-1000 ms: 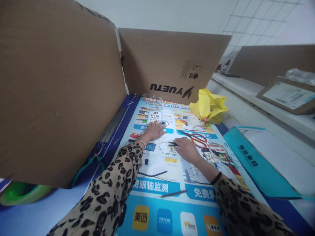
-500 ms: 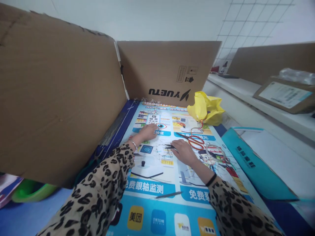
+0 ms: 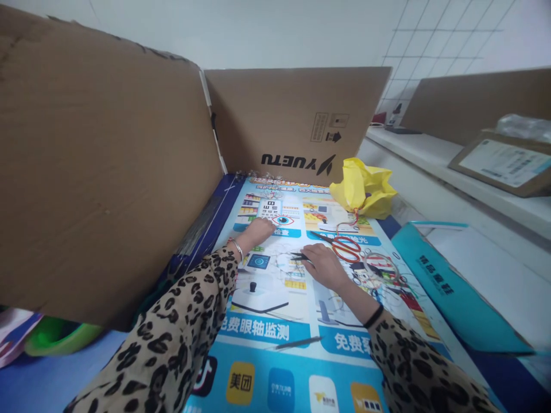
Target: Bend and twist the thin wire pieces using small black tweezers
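Observation:
My left hand point(image 3: 258, 230) rests low over the printed poster point(image 3: 269, 364), beside the eye picture, its fingers curled together. Whatever they pinch is too small or hidden to make out. My right hand point(image 3: 325, 267) is closed around a small tool with two dark pointed jaws point(image 3: 298, 256), apparently pliers or snips; its handles are hidden in the palm. The jaws point left and look parted. Thin wire loops lie faintly on the poster between my hands. Just beyond my right hand lie orange-handled scissors point(image 3: 346, 249), with a coil of clear wire point(image 3: 381, 267) to their right.
Cardboard panels point(image 3: 301, 109) stand at the back and left point(image 3: 107, 172). A yellow bag point(image 3: 364, 189) sits at the back right, a teal box point(image 3: 451, 287) at the right. Nearer me lies a thin grey pointed tool point(image 3: 298, 342). Small wire pieces point(image 3: 258, 176) lie at the far edge.
The whole view has shifted slightly. My hands keep almost the same places, the right one still holding the dark-jawed tool.

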Motion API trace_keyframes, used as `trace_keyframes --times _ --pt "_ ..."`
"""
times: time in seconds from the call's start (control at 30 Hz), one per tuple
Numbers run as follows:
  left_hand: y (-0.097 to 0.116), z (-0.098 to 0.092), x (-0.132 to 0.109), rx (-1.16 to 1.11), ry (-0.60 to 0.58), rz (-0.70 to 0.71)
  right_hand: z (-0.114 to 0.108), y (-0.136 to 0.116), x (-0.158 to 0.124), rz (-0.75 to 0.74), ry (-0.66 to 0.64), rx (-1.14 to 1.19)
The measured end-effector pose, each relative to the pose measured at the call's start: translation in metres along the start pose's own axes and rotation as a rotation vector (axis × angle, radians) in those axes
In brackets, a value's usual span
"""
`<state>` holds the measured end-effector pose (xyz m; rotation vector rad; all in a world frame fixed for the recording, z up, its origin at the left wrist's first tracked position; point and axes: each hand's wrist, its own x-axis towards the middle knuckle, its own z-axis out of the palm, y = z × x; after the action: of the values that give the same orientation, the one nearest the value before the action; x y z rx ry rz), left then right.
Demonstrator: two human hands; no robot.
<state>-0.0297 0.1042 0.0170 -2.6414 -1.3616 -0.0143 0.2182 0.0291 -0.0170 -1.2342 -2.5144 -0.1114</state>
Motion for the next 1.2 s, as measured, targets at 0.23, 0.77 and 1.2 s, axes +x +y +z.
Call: trace_keyframes --times 0.23,0.77,1.2 --pt "-0.009 0.005 0.004 -0.028 0.046 -0.04 -0.003 -0.002 -0.002 -0.031 0.005 -0.026" --pt "-0.042 -0.028 -0.013 -0.404 0.399 -0.412 0.004 -0.032 0.032 -0.103 -0.167 -0.03" --pt "0.001 -0.071 -0.066 -1.526 0.53 -0.525 0.023 -0.026 0.084 0.115 0.05 0.371"
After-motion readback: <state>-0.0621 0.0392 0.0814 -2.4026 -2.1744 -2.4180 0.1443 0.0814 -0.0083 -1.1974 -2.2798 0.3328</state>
